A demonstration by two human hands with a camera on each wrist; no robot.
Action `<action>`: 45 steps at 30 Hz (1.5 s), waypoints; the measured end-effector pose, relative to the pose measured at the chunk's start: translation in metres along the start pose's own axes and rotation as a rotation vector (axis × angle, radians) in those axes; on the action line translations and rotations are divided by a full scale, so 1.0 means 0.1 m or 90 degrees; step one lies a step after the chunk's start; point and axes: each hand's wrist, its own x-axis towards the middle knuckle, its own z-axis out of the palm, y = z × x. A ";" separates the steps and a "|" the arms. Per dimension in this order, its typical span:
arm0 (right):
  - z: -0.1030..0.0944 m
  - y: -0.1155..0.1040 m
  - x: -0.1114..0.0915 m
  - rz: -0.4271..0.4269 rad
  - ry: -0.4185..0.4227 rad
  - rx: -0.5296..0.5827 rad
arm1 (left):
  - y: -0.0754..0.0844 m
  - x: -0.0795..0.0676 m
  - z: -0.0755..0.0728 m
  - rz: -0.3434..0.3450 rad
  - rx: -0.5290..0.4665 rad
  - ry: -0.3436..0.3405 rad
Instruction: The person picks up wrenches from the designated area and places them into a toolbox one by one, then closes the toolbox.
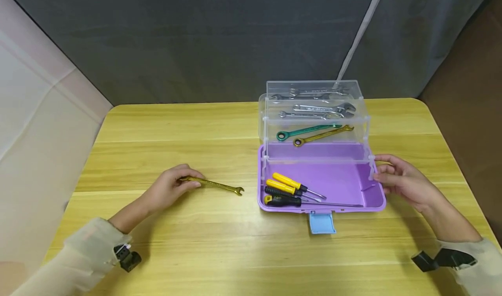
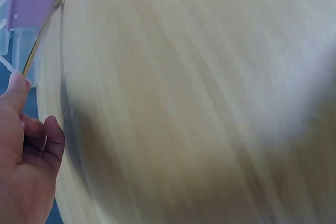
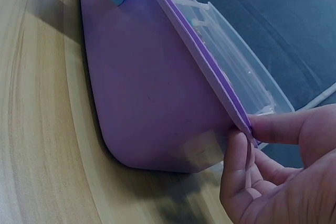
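My left hand (image 1: pixel 173 185) pinches one end of a gold wrench (image 1: pixel 219 185) between thumb and fingers, left of the toolbox. The wrench's open-ended head points right, toward the purple toolbox (image 1: pixel 321 209). In the left wrist view the wrench (image 2: pixel 34 52) slants up from the fingertips. At the toolbox's right side, my right hand (image 1: pixel 405 180) grips the rim; in the right wrist view thumb and fingers pinch the purple edge (image 3: pixel 207 72) at its corner. The box stands unfolded, with clear trays (image 1: pixel 313 152) raised at the back.
Yellow-handled screwdrivers (image 1: pixel 286 180) and a black-and-yellow screwdriver (image 1: pixel 283 200) lie in the box's bottom. The clear trays hold several silver wrenches (image 1: pixel 319 108), a green ratchet wrench (image 1: pixel 294 133) and another gold wrench (image 1: pixel 323 135). A blue latch (image 1: pixel 322 223) hangs at the front over the wooden table (image 1: pixel 219 252).
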 end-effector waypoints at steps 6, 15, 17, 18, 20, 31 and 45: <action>0.00 0.01 0.00 0.000 -0.003 0.001 | 0.00 -0.02 0.08 -0.030 -0.005 0.036; 0.00 0.00 0.00 0.004 0.001 0.001 | 0.11 0.02 0.02 -0.044 -0.005 0.063; 0.00 0.00 0.00 0.001 -0.003 0.005 | 0.15 0.04 -0.01 -0.041 -0.007 0.073; 0.00 0.00 0.00 -0.001 -0.005 0.007 | 0.17 0.05 -0.03 -0.037 -0.009 0.078; -0.01 0.01 0.00 -0.001 -0.007 0.010 | 0.21 0.09 -0.06 -0.028 -0.010 0.089; -0.01 0.00 0.00 0.002 -0.003 0.002 | 0.48 0.30 -0.18 0.025 -0.047 0.163; 0.00 -0.01 0.00 0.010 0.003 -0.001 | 0.84 0.74 0.06 0.048 -0.094 0.191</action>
